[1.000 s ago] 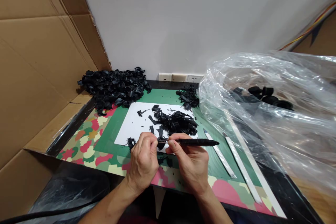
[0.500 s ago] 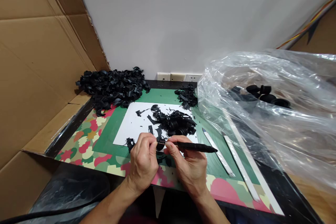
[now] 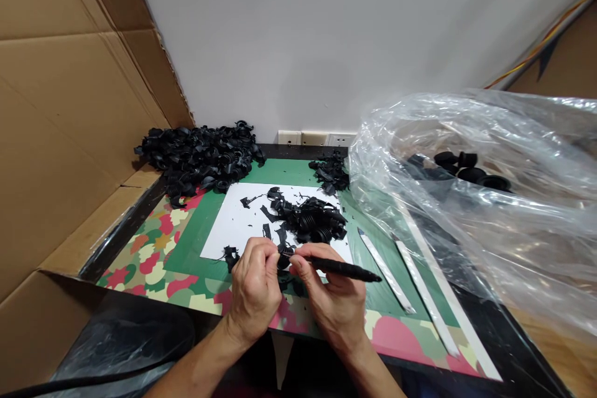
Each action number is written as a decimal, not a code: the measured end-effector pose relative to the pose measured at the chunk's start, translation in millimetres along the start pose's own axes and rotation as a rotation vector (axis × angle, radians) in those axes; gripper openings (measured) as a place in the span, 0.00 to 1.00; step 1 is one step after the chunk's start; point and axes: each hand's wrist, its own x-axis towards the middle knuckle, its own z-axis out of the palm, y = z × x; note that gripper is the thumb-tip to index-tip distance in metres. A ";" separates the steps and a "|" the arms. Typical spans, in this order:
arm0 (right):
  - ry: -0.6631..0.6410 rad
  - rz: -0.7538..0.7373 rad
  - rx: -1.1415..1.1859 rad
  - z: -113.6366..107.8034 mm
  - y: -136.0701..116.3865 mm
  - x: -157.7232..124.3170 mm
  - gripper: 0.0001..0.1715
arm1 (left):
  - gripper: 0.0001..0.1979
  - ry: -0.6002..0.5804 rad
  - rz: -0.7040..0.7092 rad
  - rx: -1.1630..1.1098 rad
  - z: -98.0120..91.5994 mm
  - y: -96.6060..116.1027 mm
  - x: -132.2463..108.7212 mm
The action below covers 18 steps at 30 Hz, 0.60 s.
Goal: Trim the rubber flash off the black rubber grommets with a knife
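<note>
My left hand (image 3: 255, 283) is closed, pinching a small ribbed black rubber piece (image 3: 284, 260) between thumb and fingers. My right hand (image 3: 336, 301) grips a slim black craft knife (image 3: 347, 269) like a pen, its thin tip against the rubber piece. The exact contact is partly hidden by the fingers. Just beyond both hands, a heap of ribbed black rubber parts (image 3: 310, 221) lies on a white sheet of paper (image 3: 224, 224), with loose scraps around it. More dark scraps (image 3: 291, 286) show beneath and between the hands.
A large pile of black rubber pieces (image 3: 200, 158) is at the back left, a smaller one (image 3: 330, 171) at the back. Two white-wrapped bladed sticks (image 3: 386, 270) (image 3: 426, 298) lie on the green mat (image 3: 186, 249). A clear plastic bag (image 3: 387, 137) holds black rubber cups (image 3: 471, 174). Cardboard (image 3: 69, 106) stands left.
The back end of the knife has dipped slightly and swung a little toward me as my right hand tilts. My left hand keeps its pinch in nearly the same place.
</note>
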 end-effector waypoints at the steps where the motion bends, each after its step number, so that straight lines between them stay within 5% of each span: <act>1: -0.008 -0.051 -0.013 -0.5 -0.2 0.3 0.02 | 0.08 -0.001 -0.003 -0.001 0.1 -0.3 -0.1; 6: -0.058 -0.185 -0.067 -3.9 -2.8 4.2 0.05 | 0.08 -0.006 -0.009 0.004 0.1 -1.5 -0.1; 12: -0.071 -0.160 -0.024 -2.5 -4.0 6.5 0.05 | 0.08 -0.004 -0.016 -0.003 2.6 -0.6 -1.4; 18: -0.042 0.429 0.290 -1.0 2.2 11.9 0.14 | 0.08 -0.020 0.016 -0.031 2.6 3.3 -2.8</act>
